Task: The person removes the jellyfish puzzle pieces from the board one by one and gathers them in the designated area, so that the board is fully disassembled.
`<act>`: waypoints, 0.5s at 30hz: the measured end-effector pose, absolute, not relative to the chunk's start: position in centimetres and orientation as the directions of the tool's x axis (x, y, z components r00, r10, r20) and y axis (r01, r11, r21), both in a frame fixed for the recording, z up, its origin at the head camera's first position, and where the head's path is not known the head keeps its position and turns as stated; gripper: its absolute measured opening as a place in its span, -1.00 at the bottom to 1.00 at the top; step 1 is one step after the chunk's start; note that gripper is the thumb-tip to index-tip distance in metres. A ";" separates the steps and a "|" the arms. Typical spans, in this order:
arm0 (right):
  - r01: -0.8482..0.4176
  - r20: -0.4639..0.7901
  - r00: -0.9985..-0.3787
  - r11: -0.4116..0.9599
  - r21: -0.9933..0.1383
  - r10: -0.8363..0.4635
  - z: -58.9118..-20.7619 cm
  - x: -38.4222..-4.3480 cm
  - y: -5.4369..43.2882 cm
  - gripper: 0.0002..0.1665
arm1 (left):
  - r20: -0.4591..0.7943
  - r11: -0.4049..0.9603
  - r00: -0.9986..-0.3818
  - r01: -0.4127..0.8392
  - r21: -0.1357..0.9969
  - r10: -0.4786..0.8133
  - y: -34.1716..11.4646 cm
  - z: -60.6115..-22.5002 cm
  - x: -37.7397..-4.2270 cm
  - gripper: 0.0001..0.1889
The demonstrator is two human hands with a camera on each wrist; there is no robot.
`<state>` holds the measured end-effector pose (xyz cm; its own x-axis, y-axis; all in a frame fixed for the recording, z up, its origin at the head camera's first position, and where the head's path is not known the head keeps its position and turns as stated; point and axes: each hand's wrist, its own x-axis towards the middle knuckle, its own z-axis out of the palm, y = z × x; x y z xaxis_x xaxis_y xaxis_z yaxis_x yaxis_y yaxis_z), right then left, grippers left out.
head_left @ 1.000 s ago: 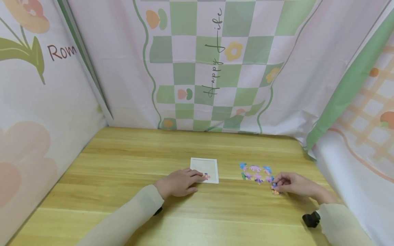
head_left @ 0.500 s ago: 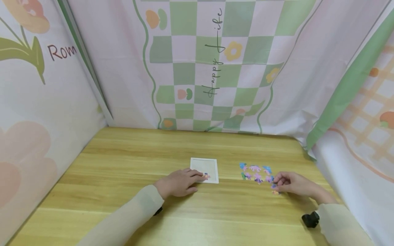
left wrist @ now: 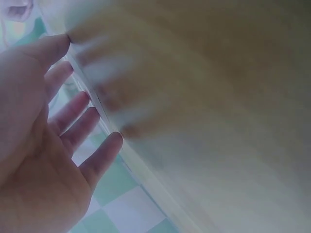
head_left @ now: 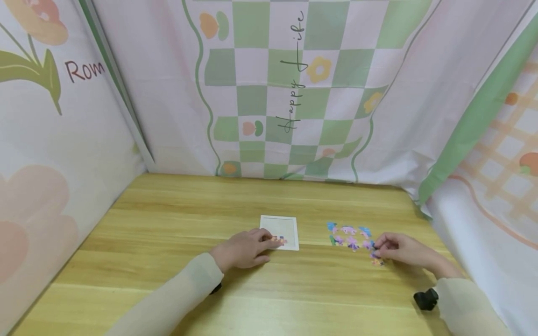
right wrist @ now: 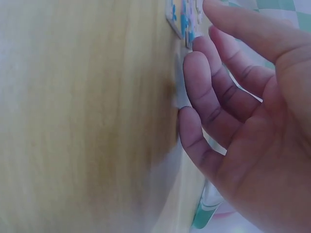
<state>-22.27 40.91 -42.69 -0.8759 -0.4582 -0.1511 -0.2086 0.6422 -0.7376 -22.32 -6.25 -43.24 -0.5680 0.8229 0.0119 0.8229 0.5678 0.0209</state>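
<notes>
In the head view my left hand rests at the near left corner of a white square puzzle frame. Its fingertips touch orange and pink jigsaw pieces lying inside along the near edge. The left wrist view shows those fingers spread and only slightly bent. On the right, my right hand is low at the table, thumb and forefinger right at the near-right end of a group of loose jigsaw pieces. Its fingers are loosely bent in the right wrist view, with no piece visible between them. An orange piece lies just below its fingertips.
The wooden table runs back to a checked green and white curtain. Fabric walls stand on the left and right sides. Several loose pieces lie flat in rows to the right of the frame.
My left fingers have shifted slightly left, uncovering more of the orange pieces in the frame. My right thumb and forefinger have moved slightly at the loose pieces; both arms stay nearly in place.
</notes>
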 end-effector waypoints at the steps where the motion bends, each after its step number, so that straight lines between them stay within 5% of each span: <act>1: -0.213 -0.147 -0.877 0.644 -0.735 -0.458 -42.6 -22.3 40.9 -0.76 | 0.017 0.568 -0.568 0.823 0.018 0.823 -6.3 -43.3 -22.3 -0.44; 15: -0.221 -0.133 -0.886 0.657 -0.720 -0.444 -41.5 -23.0 39.0 -0.75 | -0.023 0.600 -0.601 0.794 0.097 0.799 -6.6 -43.4 -22.7 -0.47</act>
